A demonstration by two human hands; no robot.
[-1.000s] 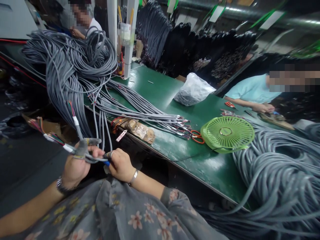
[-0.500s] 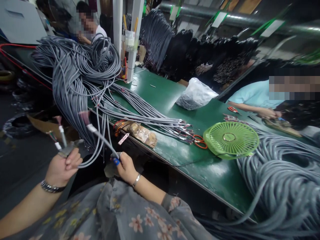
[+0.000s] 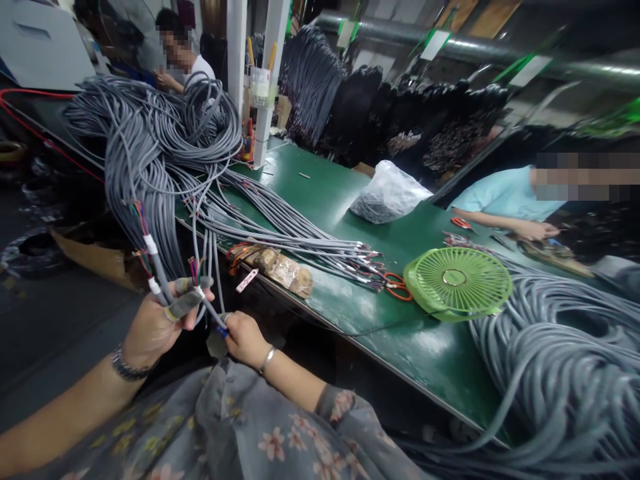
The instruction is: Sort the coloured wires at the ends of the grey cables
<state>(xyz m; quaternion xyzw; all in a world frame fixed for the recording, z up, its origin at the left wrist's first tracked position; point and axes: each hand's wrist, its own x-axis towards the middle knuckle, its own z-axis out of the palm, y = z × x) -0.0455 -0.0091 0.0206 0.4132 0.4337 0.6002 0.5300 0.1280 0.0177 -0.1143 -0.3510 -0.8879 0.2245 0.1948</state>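
Observation:
My left hand (image 3: 155, 330) is closed round two grey cables (image 3: 159, 270), whose white-banded ends stick up with coloured wires fanned out. Grey coverings wrap some of its fingertips, which touch or nearly touch the end of another grey cable (image 3: 213, 312). My right hand (image 3: 245, 340) grips that cable lower down; its end, with loose coloured wires (image 3: 195, 270), leans towards my left hand. Something small and blue (image 3: 221, 331) shows at my right thumb, too small to make out. A big heap of grey cables (image 3: 140, 153) hangs over the table edge just beyond my hands.
On the green table (image 3: 390, 347) lie a row of cable ends (image 3: 345, 257), orange-handled scissors (image 3: 399, 285), a green fan (image 3: 457, 283), a taped bundle (image 3: 285, 267) and a plastic bag (image 3: 387, 193). More cables (image 3: 550, 353) are piled at right. Two people sit across the table.
My left hand has moved right and up, bringing its two cables close to the right hand's cable. The right hand's cable end has dropped lower, and the left fingers have reached out to it.

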